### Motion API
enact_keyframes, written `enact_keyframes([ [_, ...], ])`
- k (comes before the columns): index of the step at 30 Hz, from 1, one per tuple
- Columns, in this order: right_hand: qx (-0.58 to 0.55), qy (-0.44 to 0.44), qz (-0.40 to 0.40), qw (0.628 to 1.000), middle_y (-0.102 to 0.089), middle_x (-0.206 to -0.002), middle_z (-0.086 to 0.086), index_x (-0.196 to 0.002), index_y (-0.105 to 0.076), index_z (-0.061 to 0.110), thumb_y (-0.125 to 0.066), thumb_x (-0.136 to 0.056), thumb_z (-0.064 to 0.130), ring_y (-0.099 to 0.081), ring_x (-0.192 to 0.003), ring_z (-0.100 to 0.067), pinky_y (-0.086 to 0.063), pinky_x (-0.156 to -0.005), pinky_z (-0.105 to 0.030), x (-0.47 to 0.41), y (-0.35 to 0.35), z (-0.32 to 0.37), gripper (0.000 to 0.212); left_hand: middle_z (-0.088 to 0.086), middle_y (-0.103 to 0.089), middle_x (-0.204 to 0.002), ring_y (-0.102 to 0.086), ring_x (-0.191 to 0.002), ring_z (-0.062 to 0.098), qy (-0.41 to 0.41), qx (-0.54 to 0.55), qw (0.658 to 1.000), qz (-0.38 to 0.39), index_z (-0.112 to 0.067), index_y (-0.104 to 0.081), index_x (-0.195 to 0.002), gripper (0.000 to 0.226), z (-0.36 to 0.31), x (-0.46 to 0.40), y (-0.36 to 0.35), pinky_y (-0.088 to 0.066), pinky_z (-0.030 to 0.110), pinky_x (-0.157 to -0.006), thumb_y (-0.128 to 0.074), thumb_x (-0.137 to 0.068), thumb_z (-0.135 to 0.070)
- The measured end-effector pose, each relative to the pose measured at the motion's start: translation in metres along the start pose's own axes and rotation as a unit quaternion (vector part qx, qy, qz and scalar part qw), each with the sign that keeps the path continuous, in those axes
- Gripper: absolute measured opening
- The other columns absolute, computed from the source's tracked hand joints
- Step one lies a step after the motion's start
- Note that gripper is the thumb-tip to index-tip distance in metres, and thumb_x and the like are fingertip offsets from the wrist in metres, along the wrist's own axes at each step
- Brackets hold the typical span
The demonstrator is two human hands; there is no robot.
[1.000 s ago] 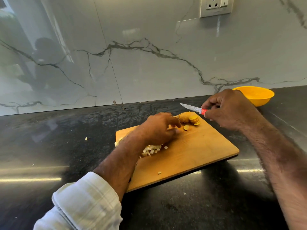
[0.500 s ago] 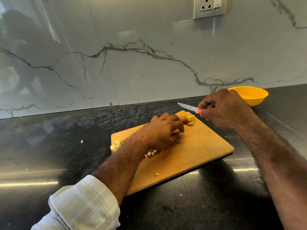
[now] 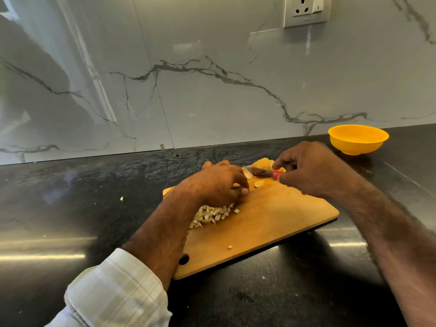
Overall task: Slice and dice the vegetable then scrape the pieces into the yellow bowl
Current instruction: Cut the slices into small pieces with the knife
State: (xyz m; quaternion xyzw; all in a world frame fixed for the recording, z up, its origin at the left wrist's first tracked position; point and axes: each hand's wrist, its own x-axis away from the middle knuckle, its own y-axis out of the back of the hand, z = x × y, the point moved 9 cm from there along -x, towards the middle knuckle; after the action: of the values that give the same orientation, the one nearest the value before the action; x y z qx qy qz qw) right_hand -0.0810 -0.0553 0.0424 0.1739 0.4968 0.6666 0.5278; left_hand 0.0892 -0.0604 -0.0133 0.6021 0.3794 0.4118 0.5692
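A wooden cutting board (image 3: 278, 223) lies on the dark counter. My left hand (image 3: 219, 185) rests on its far part, fingers curled down on slices that it mostly hides. A pile of pale diced pieces (image 3: 212, 215) lies just under that wrist. My right hand (image 3: 311, 171) grips a small knife (image 3: 259, 171) with a red handle; its blade lies low across the board toward my left fingers. Behind the blade is a stack of round yellow slices (image 3: 264, 164), and one loose slice (image 3: 259, 184) lies in front. The yellow bowl (image 3: 358, 139) stands at the back right.
A marble backsplash with a wall socket (image 3: 306, 10) rises behind the counter. Stray pieces lie on the board's near part (image 3: 230, 247) and on the counter to the left (image 3: 121, 198). The board has a hanging hole (image 3: 184, 259) at its near corner.
The knife has come down from above the slices to lie low on the board by my left fingers. My left hand stayed on the board. The camera tilted, uncovering the diced pile.
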Motion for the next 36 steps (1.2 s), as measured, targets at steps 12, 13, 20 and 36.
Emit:
enact_keyframes([
  [12, 0.064, -0.054, 0.035, 0.996, -0.067, -0.056, 0.02, -0.075, -0.077, 0.032, -0.078, -0.082, 0.018, -0.067, -0.048, -0.004, -0.057, -0.061, -0.029, 0.006, 0.02, -0.015, 0.016, -0.018, -0.059, -0.108, -0.055, -0.109, 0.009, 0.024, 0.092, 0.994, -0.061, -0.031, -0.07, -0.119, 0.021, 0.014, 0.003, 0.006, -0.039, 0.059, -0.112, -0.061, -0.104, -0.042],
  [13, 0.064, -0.06, 0.039, 0.995, -0.066, -0.055, 0.02, -0.074, -0.077, 0.03, -0.078, -0.082, 0.017, -0.066, -0.047, -0.004, -0.054, -0.06, -0.027, 0.007, 0.021, -0.019, 0.015, -0.017, -0.061, -0.108, -0.057, -0.108, 0.01, 0.028, 0.096, 0.993, -0.066, -0.031, -0.071, -0.118, 0.02, 0.016, 0.004, 0.008, -0.041, 0.058, -0.111, -0.061, -0.103, -0.041],
  [20, 0.01, -0.082, 0.117, 0.99, -0.073, -0.062, 0.002, -0.079, -0.078, 0.019, -0.079, -0.083, 0.008, -0.071, -0.052, -0.016, -0.061, -0.062, -0.035, 0.012, 0.008, -0.017, 0.012, -0.015, -0.068, -0.109, -0.061, -0.106, 0.01, 0.048, 0.111, 0.989, -0.086, -0.033, -0.073, -0.112, 0.02, 0.03, 0.003, 0.008, -0.052, 0.054, -0.102, -0.067, -0.099, -0.046],
  [36, -0.005, -0.068, 0.22, 0.973, -0.075, -0.069, -0.004, -0.12, -0.072, 0.025, -0.077, -0.092, 0.019, -0.064, -0.05, -0.015, -0.056, -0.051, -0.028, 0.014, -0.037, 0.0, 0.029, -0.008, -0.075, -0.105, -0.065, -0.092, 0.001, 0.041, 0.198, 0.974, -0.105, -0.022, -0.08, -0.109, 0.016, 0.024, -0.005, 0.004, -0.053, 0.018, -0.079, -0.079, -0.093, -0.023],
])
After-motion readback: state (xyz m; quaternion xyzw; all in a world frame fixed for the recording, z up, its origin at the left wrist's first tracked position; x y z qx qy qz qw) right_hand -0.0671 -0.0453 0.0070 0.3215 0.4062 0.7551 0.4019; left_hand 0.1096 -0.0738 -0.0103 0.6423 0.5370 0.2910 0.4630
